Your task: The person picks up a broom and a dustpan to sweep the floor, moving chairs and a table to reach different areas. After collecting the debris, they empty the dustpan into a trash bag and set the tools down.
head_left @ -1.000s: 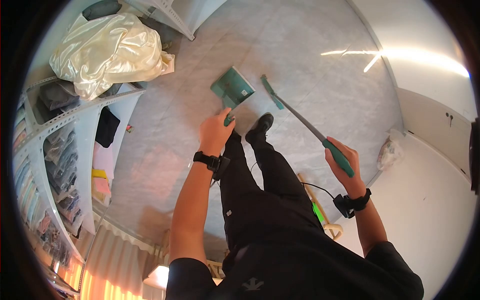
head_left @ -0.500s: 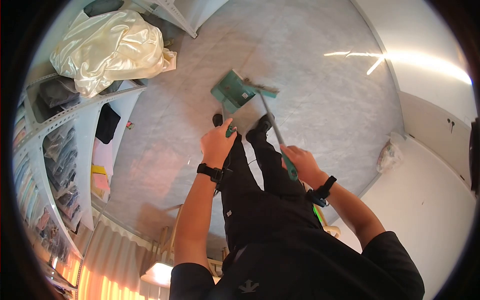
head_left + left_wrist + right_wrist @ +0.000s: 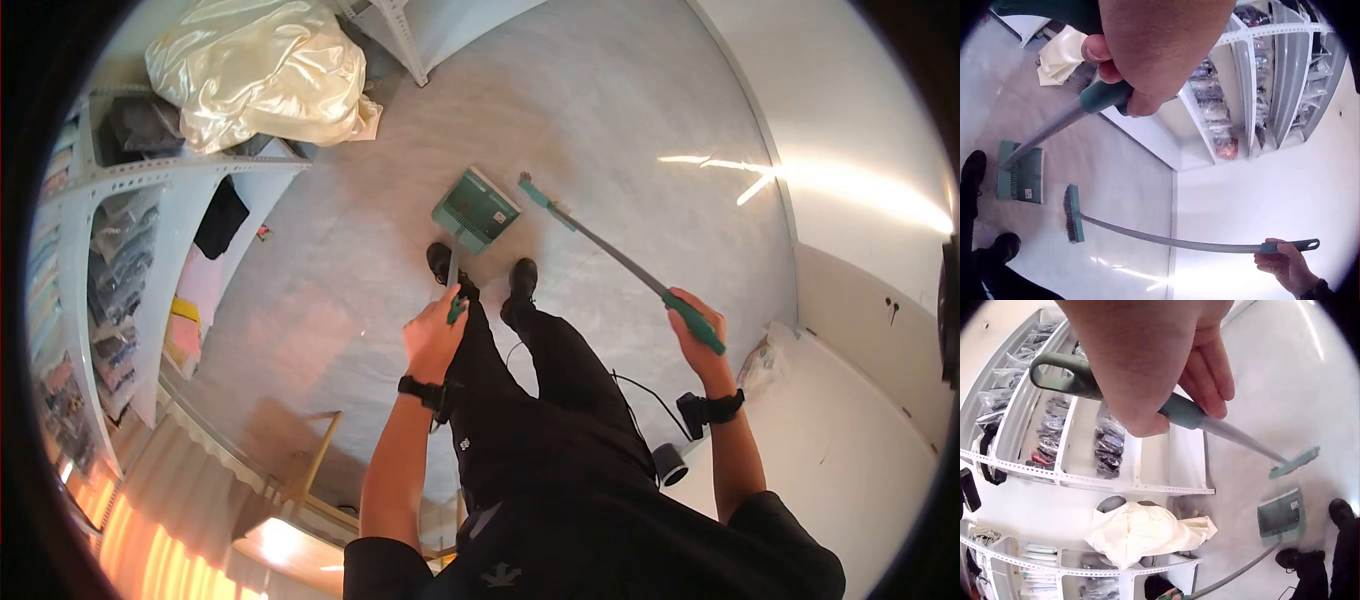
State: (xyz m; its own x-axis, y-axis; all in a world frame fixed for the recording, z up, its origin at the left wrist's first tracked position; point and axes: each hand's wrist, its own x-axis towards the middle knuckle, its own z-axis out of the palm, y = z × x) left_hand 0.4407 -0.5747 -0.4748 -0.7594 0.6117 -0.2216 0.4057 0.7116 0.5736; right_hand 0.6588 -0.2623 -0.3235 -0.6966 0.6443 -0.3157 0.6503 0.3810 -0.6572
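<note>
My left hand (image 3: 432, 338) grips the green handle of a long-handled dustpan (image 3: 476, 212), whose green pan is down on the grey floor in front of my shoes. Out to the right, my right hand (image 3: 700, 348) is wrapped round the green grip of a broom (image 3: 622, 260) with a grey pole. The broom head (image 3: 1075, 214) has dark bristles and stands a little apart from the pan's open side. In the right wrist view the broom pole slants down toward the floor beyond the dustpan (image 3: 1280, 515).
White shelves (image 3: 190, 165) with bagged goods line the left side. A shiny cream cloth (image 3: 262, 75) is heaped on top. Behind me at lower left are a wooden stool (image 3: 325, 450) and a curtain (image 3: 165, 500). A white wall (image 3: 860, 400) runs along the right.
The broom head swung in to the pan's edge, then back out to the right with my right hand. My left hand and the dustpan shifted little; the head view has turned slightly.
</note>
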